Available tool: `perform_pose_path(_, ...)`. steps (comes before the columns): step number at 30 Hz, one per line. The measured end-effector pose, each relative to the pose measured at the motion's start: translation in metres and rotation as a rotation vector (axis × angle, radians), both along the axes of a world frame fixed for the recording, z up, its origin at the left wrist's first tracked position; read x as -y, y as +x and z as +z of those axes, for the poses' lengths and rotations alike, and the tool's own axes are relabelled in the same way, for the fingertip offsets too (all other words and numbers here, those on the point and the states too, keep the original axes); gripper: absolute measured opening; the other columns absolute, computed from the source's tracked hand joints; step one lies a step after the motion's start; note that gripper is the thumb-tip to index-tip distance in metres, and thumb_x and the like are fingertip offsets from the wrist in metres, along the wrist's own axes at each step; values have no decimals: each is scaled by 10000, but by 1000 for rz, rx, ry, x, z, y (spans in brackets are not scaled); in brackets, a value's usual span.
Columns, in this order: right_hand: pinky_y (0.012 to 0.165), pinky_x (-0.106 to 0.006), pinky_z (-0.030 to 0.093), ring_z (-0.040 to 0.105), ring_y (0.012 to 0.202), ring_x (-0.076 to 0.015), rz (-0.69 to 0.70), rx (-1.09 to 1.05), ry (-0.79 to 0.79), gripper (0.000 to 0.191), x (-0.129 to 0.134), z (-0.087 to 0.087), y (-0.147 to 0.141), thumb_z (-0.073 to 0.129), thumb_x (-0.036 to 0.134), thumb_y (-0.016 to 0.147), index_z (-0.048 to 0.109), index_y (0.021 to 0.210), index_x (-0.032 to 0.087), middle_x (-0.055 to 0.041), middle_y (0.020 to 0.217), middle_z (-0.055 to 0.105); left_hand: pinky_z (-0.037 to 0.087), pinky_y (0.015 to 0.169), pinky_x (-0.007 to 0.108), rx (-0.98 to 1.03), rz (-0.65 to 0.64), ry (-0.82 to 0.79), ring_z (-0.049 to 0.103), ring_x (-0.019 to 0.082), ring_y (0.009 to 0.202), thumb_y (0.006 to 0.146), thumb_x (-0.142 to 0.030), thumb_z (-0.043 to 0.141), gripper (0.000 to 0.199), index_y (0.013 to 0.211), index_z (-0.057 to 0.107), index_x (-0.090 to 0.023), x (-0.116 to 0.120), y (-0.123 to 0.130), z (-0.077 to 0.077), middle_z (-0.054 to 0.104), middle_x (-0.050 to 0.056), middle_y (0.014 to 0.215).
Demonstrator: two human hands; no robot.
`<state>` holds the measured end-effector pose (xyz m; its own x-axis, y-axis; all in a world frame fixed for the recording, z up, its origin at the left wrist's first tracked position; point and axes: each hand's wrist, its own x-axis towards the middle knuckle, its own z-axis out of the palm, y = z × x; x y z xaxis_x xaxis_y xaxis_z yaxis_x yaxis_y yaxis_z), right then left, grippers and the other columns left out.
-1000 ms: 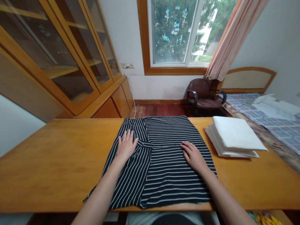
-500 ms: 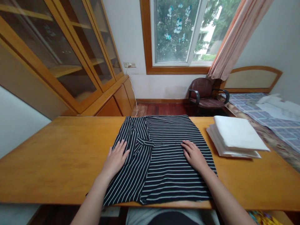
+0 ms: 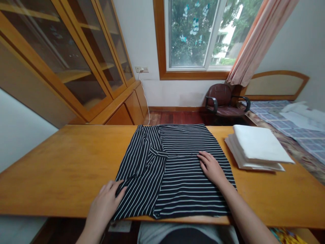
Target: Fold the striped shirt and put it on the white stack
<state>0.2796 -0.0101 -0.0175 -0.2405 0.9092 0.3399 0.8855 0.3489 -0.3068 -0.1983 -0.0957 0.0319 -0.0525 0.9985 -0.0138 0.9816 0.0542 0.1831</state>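
Observation:
A black-and-white striped shirt (image 3: 185,179) lies folded on the wooden table, its left part turned inward so that the stripes there run steeply. A collar or band (image 3: 158,154) and small buttons show near its middle. At the shirt's lower left edge, my left hand (image 3: 105,200) has its thumb and fingers closed around a dark fold of the fabric. My right hand (image 3: 210,168) rests on the right half of the shirt, palm down, fingers stretched out and holding nothing.
A stack of white folded sheets or pads (image 3: 261,145) sits on the table (image 3: 63,169) to the right. Beyond the table are a brown armchair (image 3: 223,100) and a bed (image 3: 299,118). A glass-door cabinet (image 3: 101,95) stands at the left.
My left hand has slid down and left from on top of the shirt to its lower left edge and closed on the fabric. My right hand stays in place.

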Motion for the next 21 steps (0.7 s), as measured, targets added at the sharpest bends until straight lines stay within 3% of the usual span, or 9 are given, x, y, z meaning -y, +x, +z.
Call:
perform_pose_path(6, 1111, -526, 435, 520, 1299, -290, 0, 9, -4, 367, 1, 0, -1, 451, 261, 977, 649, 1284, 230, -85, 1378, 599, 483, 754, 320, 128, 45, -252, 667, 240, 834, 953, -455, 394, 311, 910, 617, -242, -1, 0, 3, 692, 55, 876)
perform_pose_path(12, 1120, -505, 428, 509, 1309, -282, -3, 8, -14, 366, 0, 1, 0, 457, 264, 979, 647, 1287, 210, -87, 1384, 597, 485, 827, 332, 186, -59, -172, 670, 240, 887, 966, -431, 352, 353, 844, 619, -235, -25, -4, 7, 715, 72, 925)
perform_pose_path(16, 1126, -511, 419, 509, 1311, -282, 13, 10, -8, 366, 0, -1, 1, 452, 267, 982, 648, 1286, 210, -91, 1391, 592, 476, 945, 390, 159, -122, 11, 646, 267, 1034, 959, -476, 348, 410, 995, 660, -213, -62, -12, 2, 697, 97, 1082)
perform_pose_path(21, 1118, -512, 426, 488, 1339, -290, 22, 51, -20, 381, 2, -2, 4, 446, 306, 997, 619, 1327, 228, -88, 1433, 557, 341, 1152, 468, 155, -130, 76, 443, 316, 1380, 921, -510, 422, 598, 1389, 517, -149, -115, -19, -29, 497, 152, 1477)
